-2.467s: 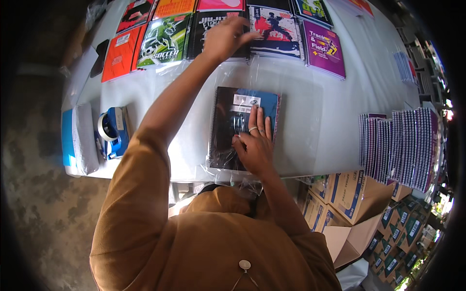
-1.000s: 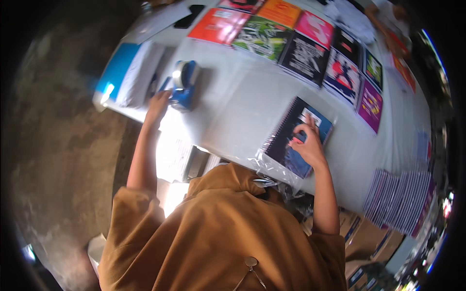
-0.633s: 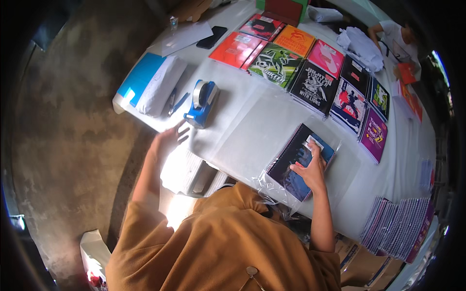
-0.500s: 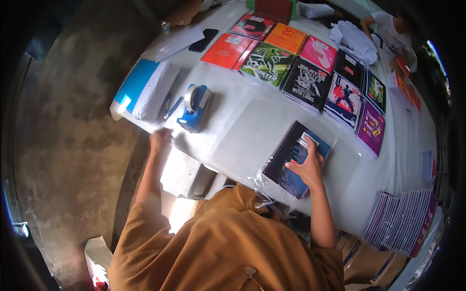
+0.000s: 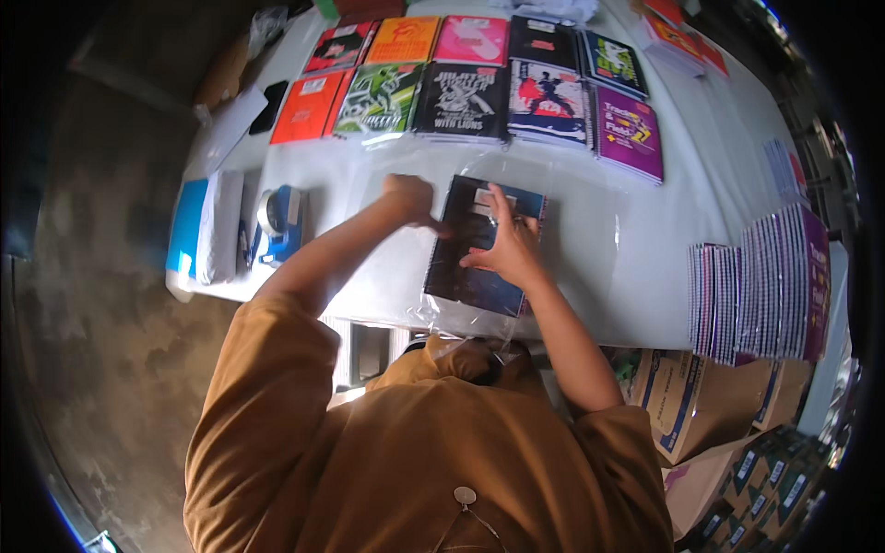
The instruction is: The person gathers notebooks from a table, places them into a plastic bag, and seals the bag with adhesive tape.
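A dark blue-black spiral notebook (image 5: pixel 461 272) lies flat on the table in front of me, with a small white label near its top. Clear plastic film (image 5: pixel 449 323) sticks out past its near edge. Across the cover, my right hand (image 5: pixel 513 249) rests with thumb and fingers spread. My left hand (image 5: pixel 408 198) is at the notebook's left edge, its fingers curled in and slightly blurred. Whatever it may pinch is too small to make out. To the left stands a blue tape dispenser (image 5: pixel 289 227) with a roll in it.
Two rows of colourful notebooks (image 5: pixel 461 101) line the table's far side. Notebook stacks (image 5: pixel 761 286) stand at the right edge, above cardboard boxes (image 5: pixel 705 401). A white package (image 5: pixel 219 226) on a blue item, a phone (image 5: pixel 268 108) and paper (image 5: pixel 230 129) lie left.
My left hand has moved from beside the tape dispenser to the notebook's left edge. My right hand stays spread on the notebook. The whole view has turned and shifted.
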A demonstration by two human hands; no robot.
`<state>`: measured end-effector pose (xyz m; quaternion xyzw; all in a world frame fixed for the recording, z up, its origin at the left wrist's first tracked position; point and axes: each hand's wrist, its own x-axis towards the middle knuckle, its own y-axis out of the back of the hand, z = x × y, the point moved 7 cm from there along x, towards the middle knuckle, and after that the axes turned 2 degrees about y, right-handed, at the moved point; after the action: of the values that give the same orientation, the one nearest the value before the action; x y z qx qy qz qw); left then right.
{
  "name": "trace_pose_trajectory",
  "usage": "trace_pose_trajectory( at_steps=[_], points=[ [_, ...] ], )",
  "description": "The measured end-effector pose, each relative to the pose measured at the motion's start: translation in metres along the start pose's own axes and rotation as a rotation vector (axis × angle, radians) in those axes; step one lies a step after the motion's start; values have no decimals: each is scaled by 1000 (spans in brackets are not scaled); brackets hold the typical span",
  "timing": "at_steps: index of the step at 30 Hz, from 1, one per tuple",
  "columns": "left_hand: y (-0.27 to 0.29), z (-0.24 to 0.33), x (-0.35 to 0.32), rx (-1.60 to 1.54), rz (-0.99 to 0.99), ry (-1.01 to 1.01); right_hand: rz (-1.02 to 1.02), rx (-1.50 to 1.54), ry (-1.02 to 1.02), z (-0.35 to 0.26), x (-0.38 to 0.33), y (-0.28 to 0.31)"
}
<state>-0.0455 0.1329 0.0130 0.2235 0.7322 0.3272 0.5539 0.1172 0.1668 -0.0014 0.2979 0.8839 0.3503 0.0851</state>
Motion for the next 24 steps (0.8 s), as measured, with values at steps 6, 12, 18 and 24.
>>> trace_pose_trajectory(
  at_steps=[6, 12, 18, 24],
  points=[
    [-81, -23, 15, -923, 348, -96, 360, -111, -558, 74, -35, 19],
    [-50, 33, -56, -1825, 527, -359, 414, 1135, -140, 31, -49, 23],
    [-8, 16, -117, -1841, 909, -730, 434, 895, 269, -46, -49, 74],
    [31, -1, -149, -1514, 1113, -389, 460, 637, 253, -48, -29, 86]
  ],
)
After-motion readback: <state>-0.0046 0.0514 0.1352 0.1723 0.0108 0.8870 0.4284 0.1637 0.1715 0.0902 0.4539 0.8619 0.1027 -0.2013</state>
